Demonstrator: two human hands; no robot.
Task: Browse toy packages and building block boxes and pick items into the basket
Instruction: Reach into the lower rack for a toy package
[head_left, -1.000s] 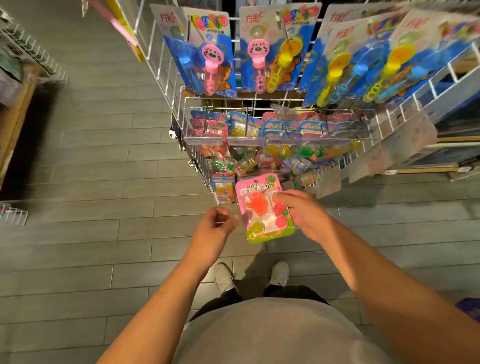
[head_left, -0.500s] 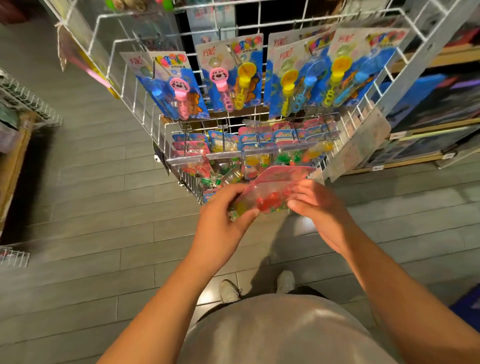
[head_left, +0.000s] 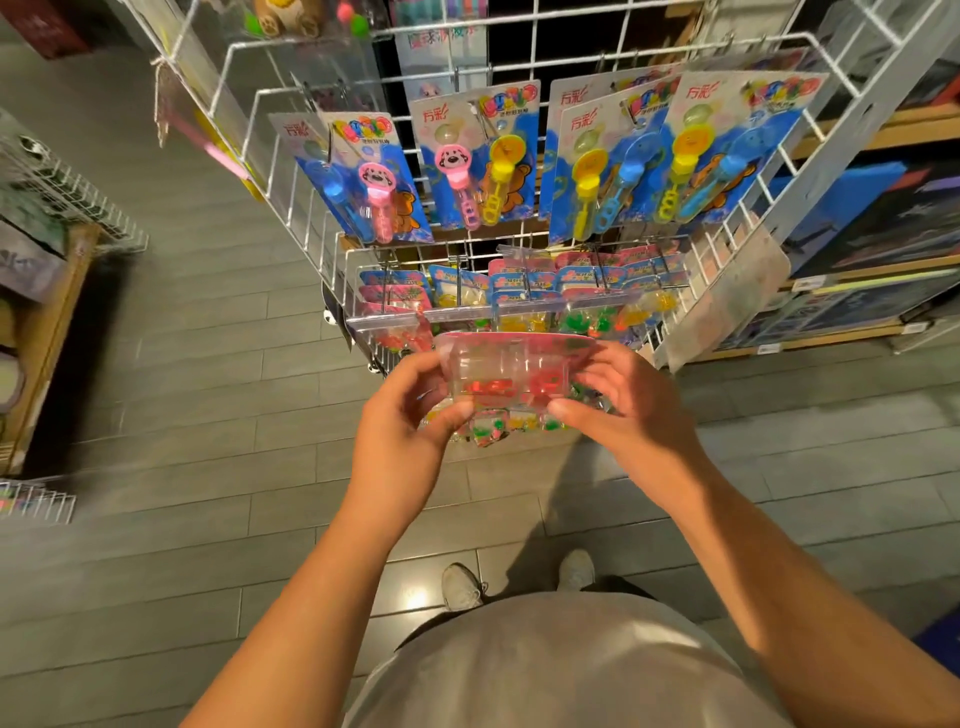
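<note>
A: What's the room & floor like?

B: Shop aisle w/ grey plank floor (head_left: 208, 395) under both hands. White wire display rack (head_left: 322, 244) stands just beyond the hands; blue bubble-wand cards (head_left: 470, 156) hang on its upper row, small pink-header toy packs (head_left: 524, 283) on the hooks right above the hands. Wooden shelves w/ boxes (head_left: 857, 291) off to the right of the right hand, another wire basket (head_left: 67, 208) far left of the left hand.

A: And the pkg?

B: Pink-backed blister toy package (head_left: 511, 376), clear plastic front, red pieces inside, green & yellow bits at the near edge. It's tilted nearly flat, between the two hands, in front of the rack's lowest row.

A: Hands?

B: Left hand (head_left: 410, 431) grips the left end, thumb on the near edge, fingers curled behind. Right hand (head_left: 631, 410) pinches the right end, thumb at the near edge, fingers on top.
</note>
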